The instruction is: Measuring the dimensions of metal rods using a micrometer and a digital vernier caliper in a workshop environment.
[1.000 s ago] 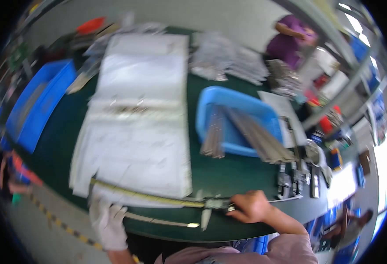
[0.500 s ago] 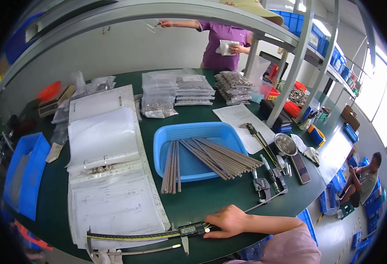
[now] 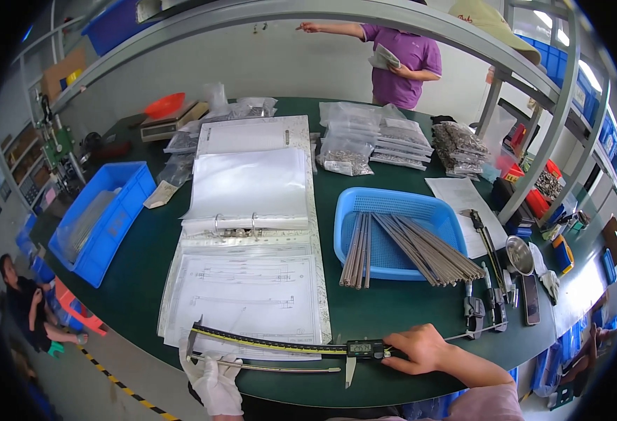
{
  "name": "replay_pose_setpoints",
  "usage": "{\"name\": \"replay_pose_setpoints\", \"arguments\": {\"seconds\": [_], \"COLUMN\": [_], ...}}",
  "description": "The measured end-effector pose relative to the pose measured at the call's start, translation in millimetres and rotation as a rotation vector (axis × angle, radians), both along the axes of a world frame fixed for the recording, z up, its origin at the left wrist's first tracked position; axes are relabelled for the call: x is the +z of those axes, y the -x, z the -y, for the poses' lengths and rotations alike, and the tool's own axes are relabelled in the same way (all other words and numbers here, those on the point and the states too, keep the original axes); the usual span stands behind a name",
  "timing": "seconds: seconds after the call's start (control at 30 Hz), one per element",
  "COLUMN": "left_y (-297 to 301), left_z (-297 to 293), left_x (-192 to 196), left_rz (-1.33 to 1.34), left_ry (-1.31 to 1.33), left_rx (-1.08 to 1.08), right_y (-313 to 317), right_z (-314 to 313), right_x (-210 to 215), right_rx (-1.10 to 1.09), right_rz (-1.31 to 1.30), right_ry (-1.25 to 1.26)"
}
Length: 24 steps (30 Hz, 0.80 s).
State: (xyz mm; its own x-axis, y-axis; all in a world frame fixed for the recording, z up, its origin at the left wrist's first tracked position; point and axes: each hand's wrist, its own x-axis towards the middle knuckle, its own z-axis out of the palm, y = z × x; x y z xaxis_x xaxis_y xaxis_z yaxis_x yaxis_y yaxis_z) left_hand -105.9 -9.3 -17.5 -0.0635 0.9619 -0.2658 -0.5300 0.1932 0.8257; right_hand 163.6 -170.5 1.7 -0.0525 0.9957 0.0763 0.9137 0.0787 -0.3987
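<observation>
Steel caliper (image 3: 287,345) grasped by bare right hand (image 3: 420,349) fingers, gloved left hand (image 3: 213,379) clenching thin rod (image 3: 266,365), clear bagged packages (image 3: 364,140) behind.

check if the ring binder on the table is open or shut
Open. The ring binder lies spread flat on the green table, metal rings exposed across the middle, with a technical drawing sheet facing up.
</observation>
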Motion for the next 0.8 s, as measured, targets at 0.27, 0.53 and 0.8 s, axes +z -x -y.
{"name": "replay_pose_setpoints", "arguments": {"seconds": [0.27,0.53,0.8], "left_y": [-2.0,3.5,10.8], "left_z": [0.6,1.2,-7.1], "left_x": [4.2,-10.9,-19.1], "left_rz": [-0.042,0.022,0.205], "left_ry": [-0.018,-0.052,-0.037], "left_rx": [0.001,-0.034,-0.053], "right_y": [5.2,1.6,5.4], "right_z": [-7.6,-7.4,-11.1], "right_x": [4.7,8.1,-0.6], "right_rx": [-0.011,-0.137,-0.222], "right_rz": [-0.003,-0.162,-0.143], "right_ry": [-0.004,0.152,-0.149]}}
